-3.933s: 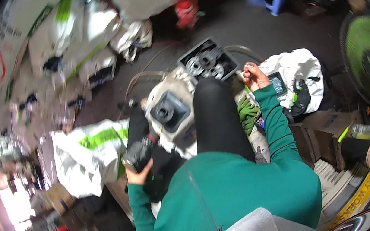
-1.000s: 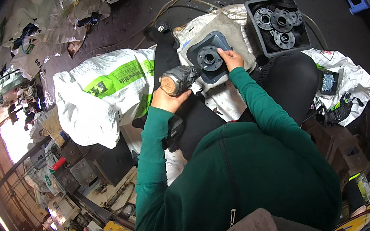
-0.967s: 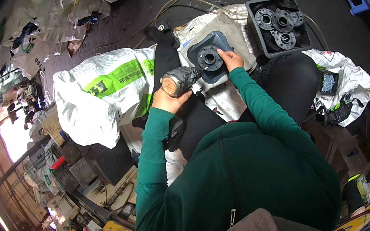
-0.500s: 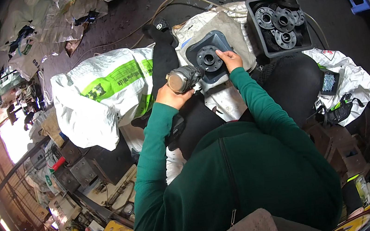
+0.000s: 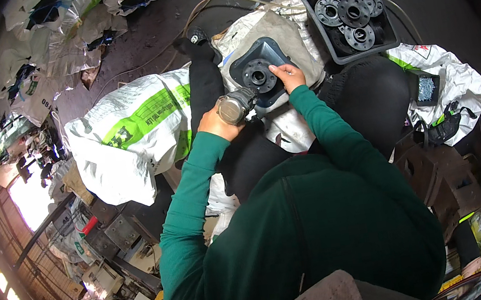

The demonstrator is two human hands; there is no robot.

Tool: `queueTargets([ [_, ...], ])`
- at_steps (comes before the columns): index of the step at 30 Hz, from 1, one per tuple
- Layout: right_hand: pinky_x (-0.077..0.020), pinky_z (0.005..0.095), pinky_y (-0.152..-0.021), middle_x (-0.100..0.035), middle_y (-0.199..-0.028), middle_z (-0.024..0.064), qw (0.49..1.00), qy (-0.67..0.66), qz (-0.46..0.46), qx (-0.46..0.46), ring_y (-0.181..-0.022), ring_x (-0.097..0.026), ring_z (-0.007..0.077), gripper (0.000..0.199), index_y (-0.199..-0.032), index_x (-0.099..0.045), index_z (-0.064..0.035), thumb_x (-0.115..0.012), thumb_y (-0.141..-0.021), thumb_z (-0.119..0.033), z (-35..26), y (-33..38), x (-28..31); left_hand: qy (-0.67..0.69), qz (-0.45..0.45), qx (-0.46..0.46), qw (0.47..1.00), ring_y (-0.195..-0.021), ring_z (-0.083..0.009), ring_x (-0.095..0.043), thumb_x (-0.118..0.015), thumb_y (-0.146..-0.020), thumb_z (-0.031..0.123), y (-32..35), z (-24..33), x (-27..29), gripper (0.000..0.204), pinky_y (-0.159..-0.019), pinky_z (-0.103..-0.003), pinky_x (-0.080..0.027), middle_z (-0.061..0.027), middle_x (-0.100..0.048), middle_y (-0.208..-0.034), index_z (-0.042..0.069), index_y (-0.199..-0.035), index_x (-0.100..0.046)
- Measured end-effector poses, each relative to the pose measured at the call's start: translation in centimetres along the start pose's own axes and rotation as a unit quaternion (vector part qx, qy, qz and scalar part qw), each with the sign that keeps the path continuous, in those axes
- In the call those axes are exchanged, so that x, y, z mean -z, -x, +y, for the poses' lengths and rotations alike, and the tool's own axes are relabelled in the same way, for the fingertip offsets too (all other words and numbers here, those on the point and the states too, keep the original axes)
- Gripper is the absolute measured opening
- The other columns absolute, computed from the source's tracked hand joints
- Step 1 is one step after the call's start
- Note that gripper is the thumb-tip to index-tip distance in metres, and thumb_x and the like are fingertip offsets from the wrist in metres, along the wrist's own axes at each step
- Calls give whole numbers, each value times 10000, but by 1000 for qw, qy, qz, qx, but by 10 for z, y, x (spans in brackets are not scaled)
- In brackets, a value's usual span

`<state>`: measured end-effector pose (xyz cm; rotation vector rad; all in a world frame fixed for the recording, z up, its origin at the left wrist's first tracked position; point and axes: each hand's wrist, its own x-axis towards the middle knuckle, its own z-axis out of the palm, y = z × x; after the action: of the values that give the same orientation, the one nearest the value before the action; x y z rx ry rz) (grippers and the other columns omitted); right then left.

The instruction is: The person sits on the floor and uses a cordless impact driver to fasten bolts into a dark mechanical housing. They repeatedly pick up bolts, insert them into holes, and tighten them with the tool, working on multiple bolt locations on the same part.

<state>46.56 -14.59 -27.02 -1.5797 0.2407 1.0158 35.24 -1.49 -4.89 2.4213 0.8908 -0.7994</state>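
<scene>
My left hand is closed around a cordless power drill, whose front end points at the lower left rim of a round dark metal flange. Several holes ring the flange's raised middle. It sits in a grey, roughly square plastic part, which lies on a light cloth between my legs. At the flange's right edge, the thumb and fingers of my right hand are pinched together. Whether they grip the rim or something small cannot be made out. The drill's tip is hidden too.
A dark grey bin with several metal flanges stands at the far right. Beyond my right knee, a small black tray of small bluish pieces rests on a white sack. Another white and green sack lies left. A hose crosses the floor.
The whole view has shifted a little, so the flange and bin appear higher and further left. Both hands keep about the same places at the flange, the drill still in my left hand.
</scene>
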Motion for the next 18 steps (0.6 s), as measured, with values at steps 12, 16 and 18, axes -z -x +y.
queueTargets([
  [12,-407,263,-577,-583,-643,18,996,19,-40,74,-600,-512,108,351,-756,-654,-43,-696,-742,-391,1,-3,2,42,38,-25,998,-930,-344,-587,-742,-617,249,-11,-11,-16,541,-807,-389,-483,-159,-623,-998,93,-1089,-530],
  [16,-448,300,-698,-652,-744,86,980,123,-19,157,-706,-590,170,385,-796,-670,-51,-668,-746,-433,-3,-9,4,118,76,-19,990,-944,-337,-585,-736,-622,260,11,-6,-18,532,-816,-383,-480,-162,-627,-985,79,-1084,-546],
  [18,-451,304,-710,-655,-753,91,972,143,-10,185,-721,-596,171,367,-819,-671,-41,-673,-751,-401,-5,-5,7,81,92,-91,988,-942,-264,-610,-735,-664,200,28,-5,-15,473,-833,-331,-475,-117,-637,-1007,60,-1087,-576],
])
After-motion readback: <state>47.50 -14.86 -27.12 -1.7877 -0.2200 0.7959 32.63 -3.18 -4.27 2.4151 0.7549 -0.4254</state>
